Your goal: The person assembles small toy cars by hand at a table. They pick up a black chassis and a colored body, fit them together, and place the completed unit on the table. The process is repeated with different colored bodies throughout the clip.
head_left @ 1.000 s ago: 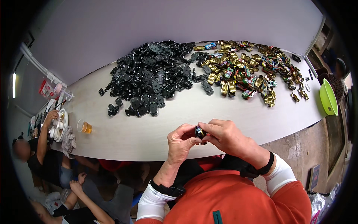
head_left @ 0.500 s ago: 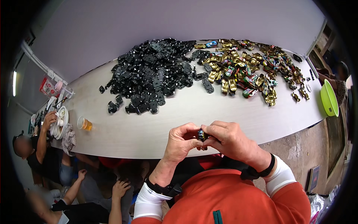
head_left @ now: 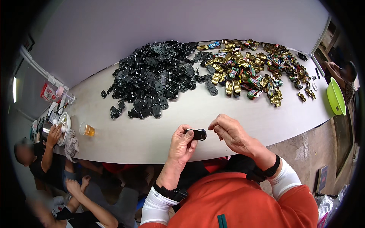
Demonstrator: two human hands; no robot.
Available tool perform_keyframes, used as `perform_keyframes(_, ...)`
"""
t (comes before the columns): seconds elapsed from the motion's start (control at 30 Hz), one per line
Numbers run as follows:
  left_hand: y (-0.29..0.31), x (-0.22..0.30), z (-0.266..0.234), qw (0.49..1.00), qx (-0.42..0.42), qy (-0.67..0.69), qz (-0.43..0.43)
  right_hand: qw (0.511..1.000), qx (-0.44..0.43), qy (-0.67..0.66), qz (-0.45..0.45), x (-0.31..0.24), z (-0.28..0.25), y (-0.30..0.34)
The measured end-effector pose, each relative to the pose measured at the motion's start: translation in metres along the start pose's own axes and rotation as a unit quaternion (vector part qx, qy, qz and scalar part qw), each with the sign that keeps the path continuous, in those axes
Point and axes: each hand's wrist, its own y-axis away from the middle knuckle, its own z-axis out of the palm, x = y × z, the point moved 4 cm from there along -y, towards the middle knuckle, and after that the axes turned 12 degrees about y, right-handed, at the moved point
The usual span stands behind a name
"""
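I see the left hand (head_left: 181, 147) pinching a black toy car piece (head_left: 199, 134); its long axis points rightward, to the right hand (head_left: 232, 133), loosely spread, seemingly empty, just apart.

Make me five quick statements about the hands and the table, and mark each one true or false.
1. The left hand holds a small black toy car piece. True.
2. The right hand also grips that piece. False: the right hand is apart from it.
3. The gold and coloured toy cars lie left of the black pile. False: the gold and coloured toy cars lie to the right of the black pile.
4. A clear cup with amber liquid is on the table. True.
5. The bowl at the picture's right is red. False: the bowl is bright green.
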Motion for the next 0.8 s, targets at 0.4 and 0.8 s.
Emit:
perform_keyframes(0.4,0.000,-0.006,-0.002,0.999,0.016,-0.047,-0.001,0.935,-0.133,-0.290,0.154,0.018,0.016,0.011)
perform_keyframes(0.8,0.004,-0.006,0.030,0.969,0.046,-0.195,0.142,0.983,-0.005,-0.160,0.092,0.032,0.022,0.012)
